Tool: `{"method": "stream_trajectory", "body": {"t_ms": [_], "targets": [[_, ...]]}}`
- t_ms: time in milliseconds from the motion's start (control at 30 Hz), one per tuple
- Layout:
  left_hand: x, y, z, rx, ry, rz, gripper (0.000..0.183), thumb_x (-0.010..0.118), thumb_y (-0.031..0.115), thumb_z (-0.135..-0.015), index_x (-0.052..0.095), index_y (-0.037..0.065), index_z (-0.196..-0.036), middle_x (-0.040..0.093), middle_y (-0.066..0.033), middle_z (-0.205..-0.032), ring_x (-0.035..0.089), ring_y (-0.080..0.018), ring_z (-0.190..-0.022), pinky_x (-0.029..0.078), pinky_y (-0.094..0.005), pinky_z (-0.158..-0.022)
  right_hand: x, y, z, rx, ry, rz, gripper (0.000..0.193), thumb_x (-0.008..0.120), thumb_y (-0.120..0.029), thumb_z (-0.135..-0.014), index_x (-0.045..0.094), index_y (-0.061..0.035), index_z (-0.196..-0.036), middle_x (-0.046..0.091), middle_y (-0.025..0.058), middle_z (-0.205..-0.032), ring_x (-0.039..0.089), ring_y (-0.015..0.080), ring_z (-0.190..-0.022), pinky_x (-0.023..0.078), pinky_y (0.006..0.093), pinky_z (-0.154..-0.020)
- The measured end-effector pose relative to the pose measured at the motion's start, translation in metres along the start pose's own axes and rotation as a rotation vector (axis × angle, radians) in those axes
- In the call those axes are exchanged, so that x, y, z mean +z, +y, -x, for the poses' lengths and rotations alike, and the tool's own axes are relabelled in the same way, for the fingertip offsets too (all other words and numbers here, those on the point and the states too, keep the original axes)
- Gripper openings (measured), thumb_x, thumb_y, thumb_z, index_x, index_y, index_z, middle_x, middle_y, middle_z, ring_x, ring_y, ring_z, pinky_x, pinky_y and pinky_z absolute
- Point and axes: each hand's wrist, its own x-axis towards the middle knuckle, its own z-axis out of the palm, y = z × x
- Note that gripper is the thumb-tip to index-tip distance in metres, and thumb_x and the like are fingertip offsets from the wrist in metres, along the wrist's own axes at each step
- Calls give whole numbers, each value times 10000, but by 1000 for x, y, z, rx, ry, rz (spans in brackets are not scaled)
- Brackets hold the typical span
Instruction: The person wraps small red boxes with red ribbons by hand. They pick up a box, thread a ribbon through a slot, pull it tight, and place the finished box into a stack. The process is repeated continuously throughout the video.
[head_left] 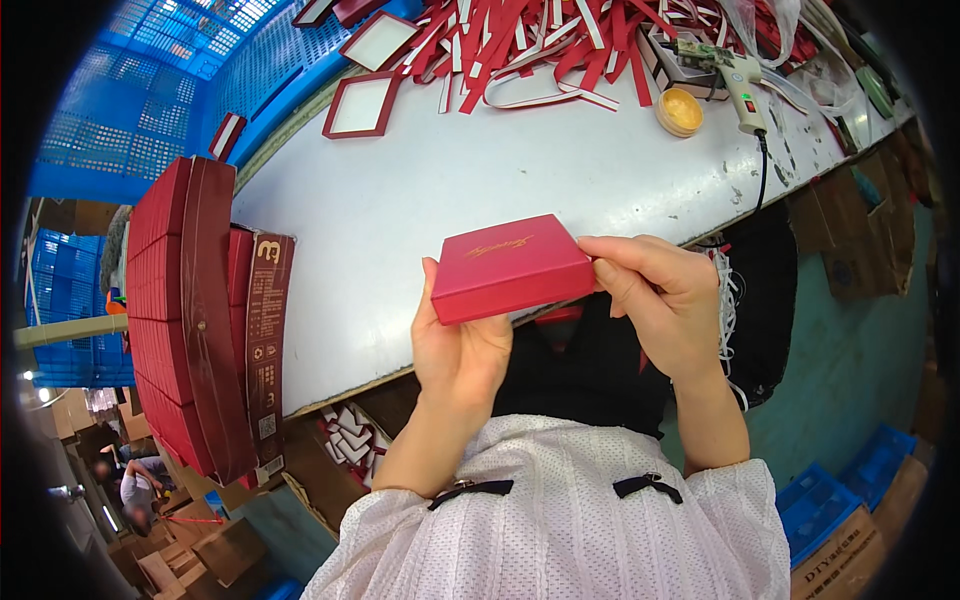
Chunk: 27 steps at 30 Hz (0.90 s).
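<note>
A flat red gift box [512, 262] with gold lettering on its lid is held up above the near edge of the table. My left hand [457, 345] supports it from below, the thumb along its left side. At the right end, my right hand [655, 295] pinches the box's side between thumb and fingers. The lid looks closed, and the underside of the box is hidden.
Many similar red boxes [160, 330] stand packed in a dark red carton on the left. Red and white ribbons [520, 50] lie at the back, near an open box part [358, 106]. A glue gun [742, 92] rests by a yellow round container [679, 112]. Blue crates [110, 110] are far left.
</note>
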Motion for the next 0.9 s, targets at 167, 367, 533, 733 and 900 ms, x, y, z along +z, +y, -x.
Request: {"method": "stream_trajectory", "body": {"t_ms": [167, 367, 533, 733, 900], "targets": [[-7, -35, -16, 475, 28, -887, 344, 329, 319, -881, 440, 10, -985, 514, -89, -938, 515, -181, -861, 437, -337, -766, 12, 6, 8, -70, -15, 25, 174, 539, 4, -732, 588, -13, -898, 568, 71, -635, 519, 85, -497, 405, 188, -442], [1, -30, -29, 413, 54, -951, 229, 386, 239, -871, 459, 26, -913, 556, -87, -862, 557, -160, -765, 459, -287, -663, 20, -5, 18, 34, 72, -160, 192, 527, 15, -745, 567, 4, -932, 582, 60, -665, 528, 65, -514, 411, 172, -456], [6, -31, -27, 383, 47, -920, 238, 389, 244, -869, 464, 25, -922, 555, -86, -879, 551, -161, -791, 456, -293, -685, 21, -9, 19, -3, 114, -188, 189, 530, 14, -747, 561, 12, -933, 587, 63, -671, 537, 60, -539, 414, 172, -460], [4, -27, -23, 445, 117, -855, 254, 366, 253, -875, 465, 27, -935, 544, -86, -922, 546, -184, -837, 457, -313, -733, 4, -4, 9, -241, 103, 363, 146, 573, -31, -716, 587, -7, -860, 575, 89, -662, 563, 133, -554, 422, 219, -491], [26, -9, -15, 280, 87, -509, 229, 358, 207, -877, 470, 10, -908, 545, -117, -912, 556, -208, -842, 488, -341, -741, -12, 3, 8, -77, 121, 189, 179, 569, -22, -714, 599, -16, -891, 513, 78, -560, 460, 125, -460, 346, 226, -437]]}}
